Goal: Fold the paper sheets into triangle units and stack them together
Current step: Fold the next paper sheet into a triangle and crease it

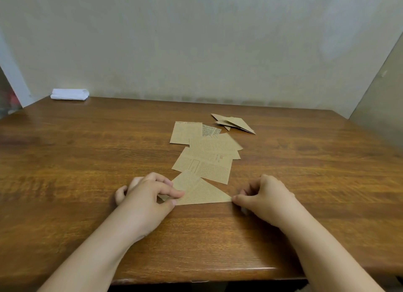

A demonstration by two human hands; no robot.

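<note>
Currently you have the folded triangle (201, 192) flat on the table (87, 160), nearest you, with the loose sheets (207, 154) just beyond it and overlapping one another. Your left hand (148, 193) pinches the triangle's left corner between thumb and fingers; your right hand (265, 196) is curled, with the thumb tip pressing the right corner.

Risk: if the left pinch lifts or drags while the right corner is only pressed, the layers may slide and the crease will run off true. A skewed unit will likely not sit flush on the finished triangles (234, 123), which lie beyond the loose sheets, to the right of them.

Risk: the triangle's far tip touches or overlaps the nearest loose sheet; pulling it toward you could drag that sheet along.

Containers: none visible. A white folded bundle (69, 94) sits far left of the sheets, by the wall; contents cannot be told.
</note>
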